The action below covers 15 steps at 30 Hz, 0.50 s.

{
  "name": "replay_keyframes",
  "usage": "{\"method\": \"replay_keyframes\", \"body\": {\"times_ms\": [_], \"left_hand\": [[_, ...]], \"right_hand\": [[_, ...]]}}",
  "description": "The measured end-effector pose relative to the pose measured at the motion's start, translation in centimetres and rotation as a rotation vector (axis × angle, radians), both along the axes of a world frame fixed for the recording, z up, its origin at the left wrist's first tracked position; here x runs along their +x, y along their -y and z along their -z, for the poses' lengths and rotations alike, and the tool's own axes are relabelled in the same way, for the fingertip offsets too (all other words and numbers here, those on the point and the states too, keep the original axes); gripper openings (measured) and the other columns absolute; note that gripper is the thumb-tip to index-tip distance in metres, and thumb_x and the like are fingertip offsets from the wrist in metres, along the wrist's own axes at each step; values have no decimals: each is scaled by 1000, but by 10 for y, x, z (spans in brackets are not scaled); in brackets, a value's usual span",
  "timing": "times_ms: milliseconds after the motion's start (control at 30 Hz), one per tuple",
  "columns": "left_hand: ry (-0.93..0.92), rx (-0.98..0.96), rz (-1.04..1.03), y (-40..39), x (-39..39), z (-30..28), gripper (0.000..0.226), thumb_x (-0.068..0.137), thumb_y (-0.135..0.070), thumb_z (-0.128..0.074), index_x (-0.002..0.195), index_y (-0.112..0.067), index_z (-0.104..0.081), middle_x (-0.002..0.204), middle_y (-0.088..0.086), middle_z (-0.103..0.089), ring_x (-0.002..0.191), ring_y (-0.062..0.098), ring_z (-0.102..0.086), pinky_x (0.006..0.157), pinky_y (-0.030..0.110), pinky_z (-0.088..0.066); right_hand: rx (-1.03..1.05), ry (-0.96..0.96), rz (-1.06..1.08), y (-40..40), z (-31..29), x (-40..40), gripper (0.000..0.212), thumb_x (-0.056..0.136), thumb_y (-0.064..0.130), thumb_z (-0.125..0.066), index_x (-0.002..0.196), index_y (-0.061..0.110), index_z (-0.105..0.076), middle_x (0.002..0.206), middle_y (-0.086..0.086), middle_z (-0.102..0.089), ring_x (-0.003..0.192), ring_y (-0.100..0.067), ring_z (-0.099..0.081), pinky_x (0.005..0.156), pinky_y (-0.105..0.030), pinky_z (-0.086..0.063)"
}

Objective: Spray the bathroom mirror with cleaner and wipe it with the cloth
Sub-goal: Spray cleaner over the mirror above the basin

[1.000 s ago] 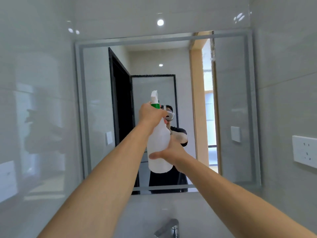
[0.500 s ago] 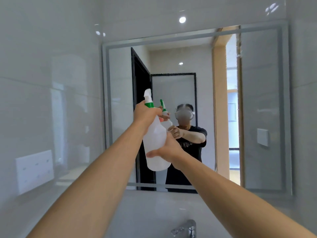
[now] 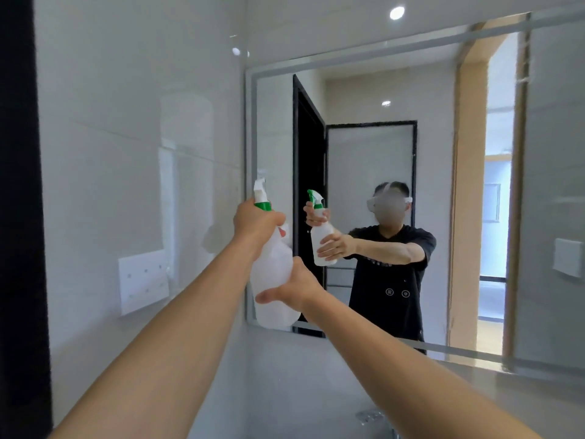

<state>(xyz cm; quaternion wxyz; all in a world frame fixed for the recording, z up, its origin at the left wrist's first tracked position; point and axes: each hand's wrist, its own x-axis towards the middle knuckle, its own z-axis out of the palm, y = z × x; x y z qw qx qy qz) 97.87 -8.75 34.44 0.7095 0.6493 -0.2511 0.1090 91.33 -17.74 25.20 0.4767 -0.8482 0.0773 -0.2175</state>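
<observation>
- Mirror (image 3: 373,90) glass hangs flat on the wall in front of us. It is a big smooth rectangle with a pale frosted band running round its edge.
- We hold a spray bottle (image 3: 273,280) up near the left edge of the mirror. The bottle is cloudy white plastic, round and fat at the bottom and thin at the neck.
- On top of the bottle sits a white spray head with a green ring under it.
- Our left hand (image 3: 257,220) has its grip shut tight around the neck of the bottle, just under the green ring.
- Our right hand (image 3: 296,288) cups the fat lower part of the bottle from the right side, with the thumb pressed on the front. Its grip is clamped on the bottle too.
- Both of our arms are bare and stretch out long toward the glass.
- In the mirror we see ourselves in a black T-shirt, holding the same bottle with both hands.
- The wall tiles (image 3: 142,122) are big, pale grey and very shiny, so they show soft shapes like the glass does.
- A white square wall plate (image 3: 144,281) with small dots sticks out from the left wall, below and left of the bottle.
- At the bottom, between our arms, a bit of shiny silver tap (image 3: 368,418) peeks out.
- We cannot see any cloth.
</observation>
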Motion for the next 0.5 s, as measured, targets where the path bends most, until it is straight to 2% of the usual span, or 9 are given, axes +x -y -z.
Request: {"method": "replay_keyframes", "body": {"times_ms": [100, 167, 233, 333, 500], "left_hand": [[-5, 9, -70, -8, 5, 9, 20, 62, 0, -68, 75, -12, -59, 75, 9, -62, 62, 32, -71, 60, 40, -57], [-3, 13, -84, -11, 8, 14, 19, 60, -1, -68, 71, -13, -58, 71, 8, -62, 58, 29, -71, 63, 41, -58], [-8, 29, -57, -15, 11, 17, 20, 61, -2, -68, 74, -13, -59, 73, 8, -62, 54, 25, -71, 66, 41, -58], [-28, 45, 18, -19, 13, 24, 27, 60, -3, -67, 84, -12, -60, 80, 6, -62, 59, 27, -73, 75, 47, -59], [-52, 56, 49, -20, 10, 43, 27, 58, -5, -66, 83, -13, -56, 78, 5, -58, 60, 26, -73, 78, 51, -59]], "right_hand": [[11, -12, -6, -9, 11, 7, 89, 59, 26, -91, 129, 24, -36, 119, 1, -54, 109, -22, -53, 81, -33, -44], [16, -12, -12, -14, 16, 10, 91, 59, 27, -91, 131, 25, -35, 119, 1, -54, 108, -22, -52, 80, -33, -43], [20, -11, -18, -17, 20, 12, 91, 60, 27, -91, 132, 25, -35, 120, 1, -54, 108, -23, -52, 82, -34, -44], [31, -20, -6, -20, 28, 13, 89, 60, 27, -90, 130, 26, -35, 120, 0, -53, 109, -24, -52, 85, -37, -46], [25, -50, -6, -19, 43, 10, 84, 62, 28, -90, 126, 25, -35, 118, 0, -53, 107, -23, -52, 80, -34, -45]]}}
